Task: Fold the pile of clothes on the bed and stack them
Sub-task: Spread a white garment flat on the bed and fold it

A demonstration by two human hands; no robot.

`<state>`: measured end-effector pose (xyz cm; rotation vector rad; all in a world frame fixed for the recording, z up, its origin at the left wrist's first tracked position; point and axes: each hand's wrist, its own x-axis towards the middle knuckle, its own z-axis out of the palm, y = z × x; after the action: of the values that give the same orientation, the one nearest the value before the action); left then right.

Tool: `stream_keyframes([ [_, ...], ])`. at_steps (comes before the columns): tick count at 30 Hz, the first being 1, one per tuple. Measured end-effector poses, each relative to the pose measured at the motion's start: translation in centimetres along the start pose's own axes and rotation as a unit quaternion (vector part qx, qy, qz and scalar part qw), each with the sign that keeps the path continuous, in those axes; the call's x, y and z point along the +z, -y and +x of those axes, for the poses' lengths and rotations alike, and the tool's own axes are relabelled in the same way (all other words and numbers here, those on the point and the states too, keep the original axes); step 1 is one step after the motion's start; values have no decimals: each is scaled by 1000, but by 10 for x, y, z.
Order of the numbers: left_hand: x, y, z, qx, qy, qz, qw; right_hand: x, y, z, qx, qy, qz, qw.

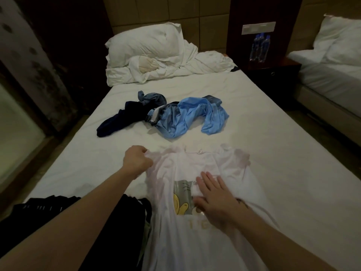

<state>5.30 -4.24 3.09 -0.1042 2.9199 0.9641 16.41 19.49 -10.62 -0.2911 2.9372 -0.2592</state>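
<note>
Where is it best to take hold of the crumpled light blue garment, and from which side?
Probably pinch the light blue garment at its near right end, which hangs free toward the white T-shirt. Come from the near side: its far left end tangles with the dark clothes.

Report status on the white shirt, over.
Left hand grips the white T-shirt at its shoulder; right hand flat on the print. Shirt spread on bed, not yet folded. Blue and navy clothes wait beyond, clear of it.
</note>
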Motion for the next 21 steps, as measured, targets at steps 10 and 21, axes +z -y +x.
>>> stream_keyframes([
  [10, 113, -35, -52, 129, 152, 116, 973, -6, -41, -56, 25, -166, -32, 985],
  [21, 95, 71, -193, 3, 64, 32, 997, 17, -22, -198, 306, -165, 106, 932],
])
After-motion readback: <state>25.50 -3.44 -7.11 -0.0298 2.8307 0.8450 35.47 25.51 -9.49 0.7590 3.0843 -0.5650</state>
